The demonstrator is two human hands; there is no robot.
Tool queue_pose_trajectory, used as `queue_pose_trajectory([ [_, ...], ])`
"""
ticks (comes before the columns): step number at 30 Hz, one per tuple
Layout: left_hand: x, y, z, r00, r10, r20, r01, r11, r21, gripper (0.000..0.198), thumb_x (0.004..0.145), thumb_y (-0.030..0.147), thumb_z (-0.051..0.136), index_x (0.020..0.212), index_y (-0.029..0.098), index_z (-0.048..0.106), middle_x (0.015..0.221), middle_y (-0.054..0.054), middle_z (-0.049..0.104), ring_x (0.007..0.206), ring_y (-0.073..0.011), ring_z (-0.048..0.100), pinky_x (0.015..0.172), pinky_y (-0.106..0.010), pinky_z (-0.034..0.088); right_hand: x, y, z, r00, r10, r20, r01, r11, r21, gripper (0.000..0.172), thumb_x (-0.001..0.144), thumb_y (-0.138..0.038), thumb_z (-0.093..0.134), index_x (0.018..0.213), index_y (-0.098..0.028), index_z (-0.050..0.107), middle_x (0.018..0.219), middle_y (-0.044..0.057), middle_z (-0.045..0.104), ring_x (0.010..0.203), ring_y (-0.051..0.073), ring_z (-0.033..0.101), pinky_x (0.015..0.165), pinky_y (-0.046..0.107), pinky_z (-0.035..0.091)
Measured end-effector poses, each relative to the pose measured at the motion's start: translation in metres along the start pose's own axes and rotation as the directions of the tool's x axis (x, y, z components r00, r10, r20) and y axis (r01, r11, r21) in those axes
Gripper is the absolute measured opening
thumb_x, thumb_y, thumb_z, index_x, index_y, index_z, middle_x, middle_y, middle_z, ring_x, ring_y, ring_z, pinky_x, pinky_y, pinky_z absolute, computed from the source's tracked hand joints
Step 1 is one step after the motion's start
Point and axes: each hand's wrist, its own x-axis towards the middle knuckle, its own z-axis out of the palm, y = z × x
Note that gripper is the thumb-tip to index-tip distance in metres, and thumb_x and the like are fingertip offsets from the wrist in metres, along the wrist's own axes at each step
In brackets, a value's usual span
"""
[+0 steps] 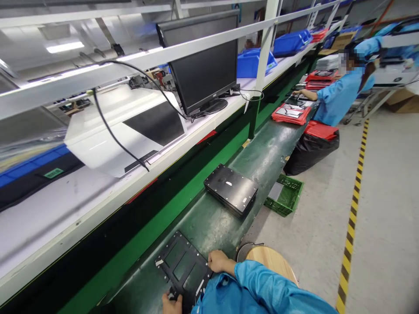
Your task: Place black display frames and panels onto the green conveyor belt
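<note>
A black rectangular frame (pixel 194 249) with open windows, crossbars and small pale dots along its rim lies on the dark green bench just in front of me. My right hand (pixel 218 261) has its fingers curled at the frame's right edge. At the near left edge, my left hand (pixel 172 304) pinches the frame's border between thumb and fingers; the bottom of the picture cuts part of it off. Further along the bench sits a stack of flat black panels (pixel 231 187) with pale dots round the edges and small white labels on top.
A white shelf with a monitor (pixel 206 69) and a white machine (pixel 127 131) runs along the left. Right of the bench are a green crate (pixel 288 196) and a round wooden stool (pixel 270 261). Beyond, a co-worker (pixel 340 96) in blue handles items beside red bags (pixel 291 114).
</note>
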Motion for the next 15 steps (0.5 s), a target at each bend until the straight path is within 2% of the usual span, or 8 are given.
queue_pose_trajectory([
  [2, 0.01, -0.004, -0.012, 0.997, -0.057, 0.053, 0.061, 0.996, -0.062, 0.031, 0.089, 0.042, 0.05, 0.11, 0.025, 0.064, 0.091, -0.011, 0.081, 0.103, -0.0325, 0.081, 0.091, -0.039, 0.061, 0.003, -0.005, 0.006, 1.0, 0.014, -0.001, -0.014, 1.0, 0.015, 0.021, 0.09, -0.026, 0.069, 0.1, -0.023, 0.087, 0.115, 0.01, 0.083, 0.116, 0.03, 0.077, 0.097, 0.032, 0.057],
  [4, 0.021, -0.01, -0.022, 0.992, -0.115, 0.059, 0.118, 0.992, -0.046, 0.021, 0.082, 0.043, 0.057, 0.095, 0.027, 0.062, 0.093, -0.012, 0.082, 0.105, -0.0347, 0.08, 0.091, -0.039, 0.06, 0.005, -0.011, 0.014, 0.999, 0.034, 0.0, -0.034, 0.999, 0.04, 0.017, 0.087, -0.025, 0.072, 0.094, -0.022, 0.087, 0.111, 0.011, 0.084, 0.114, 0.03, 0.078, 0.094, 0.031, 0.058],
  [7, 0.034, -0.024, -0.026, 0.997, -0.072, 0.034, 0.074, 0.993, -0.089, 0.019, 0.079, 0.047, 0.06, 0.079, 0.029, 0.053, 0.076, -0.007, 0.077, 0.095, -0.0355, 0.08, 0.087, -0.04, 0.06, 0.012, -0.019, 0.027, 0.997, 0.076, -0.027, -0.074, 0.993, 0.087, 0.009, 0.083, -0.022, 0.075, 0.084, -0.021, 0.084, 0.107, 0.01, 0.084, 0.111, 0.03, 0.079, 0.091, 0.03, 0.06],
  [9, 0.038, -0.033, -0.022, 0.998, -0.008, 0.06, 0.018, 0.985, -0.17, 0.024, 0.077, 0.05, 0.06, 0.076, 0.029, 0.048, 0.061, -0.002, 0.067, 0.079, -0.0333, 0.079, 0.079, -0.04, 0.06, 0.017, -0.018, 0.035, 0.993, 0.102, -0.05, -0.096, 0.988, 0.12, 0.015, 0.091, -0.025, 0.07, 0.081, -0.021, 0.081, 0.101, 0.01, 0.085, 0.104, 0.027, 0.081, 0.086, 0.028, 0.06],
  [12, 0.037, -0.044, -0.013, 0.991, 0.049, 0.123, -0.005, 0.944, -0.331, 0.031, 0.073, 0.056, 0.06, 0.077, 0.029, 0.044, 0.05, 0.004, 0.053, 0.059, -0.0277, 0.07, 0.061, -0.035, 0.054, 0.027, -0.011, 0.044, 0.989, 0.14, -0.049, -0.111, 0.92, 0.376, 0.033, 0.103, -0.028, 0.053, 0.078, -0.02, 0.073, 0.079, 0.008, 0.081, 0.079, 0.022, 0.081, 0.067, 0.025, 0.06],
  [15, 0.034, -0.049, -0.01, 0.989, 0.096, 0.114, -0.034, 0.892, -0.451, 0.034, 0.071, 0.059, 0.057, 0.079, 0.029, 0.044, 0.051, 0.007, 0.047, 0.052, -0.0234, 0.064, 0.054, -0.032, 0.049, 0.031, -0.003, 0.051, 0.985, 0.16, -0.062, -0.092, 0.797, 0.598, 0.032, 0.104, -0.031, 0.052, 0.077, -0.02, 0.066, 0.063, 0.005, 0.073, 0.063, 0.021, 0.077, 0.056, 0.025, 0.057],
])
